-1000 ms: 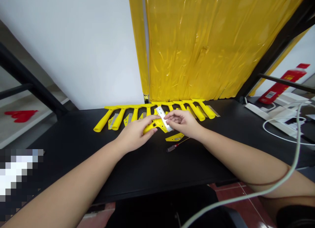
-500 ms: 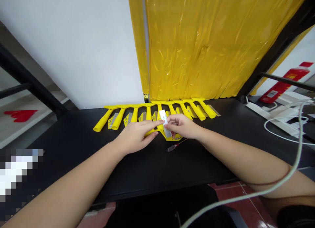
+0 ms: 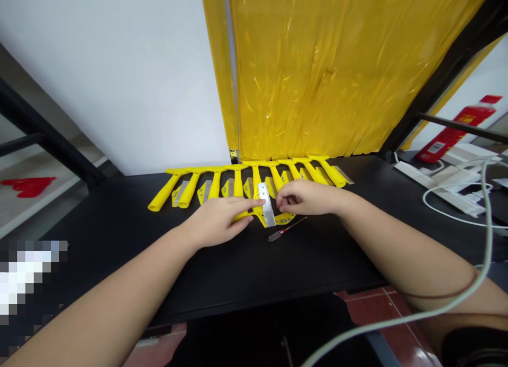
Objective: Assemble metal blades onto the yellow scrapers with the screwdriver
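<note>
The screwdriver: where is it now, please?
In the head view, the screwdriver lies right of centre on the table, below the blade and right hand.

Bare forearms [image 3: 138, 282], bare hands [image 3: 214, 222]

Backdrop, as I read it on the head feed: white panel [image 3: 119, 81] to the left, wrinkled, glossy yellow sheeting [image 3: 329, 76] to the right, a narrow gap dividing the sheeting near the panel. Black frame bars slope in on both sides, left [image 3: 53, 142] and right [image 3: 446, 76]. Beyond the left bar I note a pale shelf [image 3: 63, 179] bearing a flat red object [image 3: 27, 187]; identity unclear to me. Far right: a red bottle [image 3: 456, 129] with red cap and pale label patch, tilted in my view, a thin bar crossing before it. Beside it, white pieces [image 3: 420, 184] and looped white cable [image 3: 428, 198]. Thicker pale cord [image 3: 397, 322] curves across the foreground. Below: reddish floor tiles [image 3: 367, 303]. Lower left: pixelated patch [image 3: 27, 277].
</note>
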Tool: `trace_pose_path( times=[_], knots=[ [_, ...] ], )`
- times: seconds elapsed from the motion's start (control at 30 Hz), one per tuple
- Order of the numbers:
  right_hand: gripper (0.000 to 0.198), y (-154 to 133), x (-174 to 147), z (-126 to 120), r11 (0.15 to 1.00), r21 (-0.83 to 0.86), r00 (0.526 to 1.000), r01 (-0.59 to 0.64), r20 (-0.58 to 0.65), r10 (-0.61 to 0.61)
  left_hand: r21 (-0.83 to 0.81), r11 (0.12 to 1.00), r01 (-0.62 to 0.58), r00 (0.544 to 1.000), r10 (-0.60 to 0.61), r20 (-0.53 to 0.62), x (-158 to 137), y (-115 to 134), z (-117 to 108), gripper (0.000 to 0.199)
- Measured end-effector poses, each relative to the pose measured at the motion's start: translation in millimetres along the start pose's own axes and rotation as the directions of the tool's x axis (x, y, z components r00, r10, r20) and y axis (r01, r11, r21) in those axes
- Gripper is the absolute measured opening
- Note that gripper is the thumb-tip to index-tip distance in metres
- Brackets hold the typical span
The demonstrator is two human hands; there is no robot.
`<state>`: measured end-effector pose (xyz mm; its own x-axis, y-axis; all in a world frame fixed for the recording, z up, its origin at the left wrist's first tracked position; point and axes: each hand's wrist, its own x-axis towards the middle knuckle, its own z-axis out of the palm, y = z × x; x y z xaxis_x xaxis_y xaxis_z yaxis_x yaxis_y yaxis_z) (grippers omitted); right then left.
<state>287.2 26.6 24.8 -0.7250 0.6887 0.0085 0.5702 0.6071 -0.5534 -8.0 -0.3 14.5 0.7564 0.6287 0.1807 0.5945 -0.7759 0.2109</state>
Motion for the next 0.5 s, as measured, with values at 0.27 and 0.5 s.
trace_pose_path(
  times=[0.27, 0.5],
  knots=[
    [0.021, 8.7, -0.2, 2.2, 0.985, -0.153, 0.987, -0.08, 0.126, 0.1, -0.038, 0.999, 0.005, 0.998, -0.002, 0.068, 1.0, -7.4, 3.0, 0.049],
    [0.013, 8.0, -0.4, 3.5, 0.984, -0.174, 0.99, -0.032, 0.129, 0.055, -0.068, 0.997, 0.035, 0.998, -0.031, 0.061, 2.1, -7.2, 2.2, 0.049]
  ],
)
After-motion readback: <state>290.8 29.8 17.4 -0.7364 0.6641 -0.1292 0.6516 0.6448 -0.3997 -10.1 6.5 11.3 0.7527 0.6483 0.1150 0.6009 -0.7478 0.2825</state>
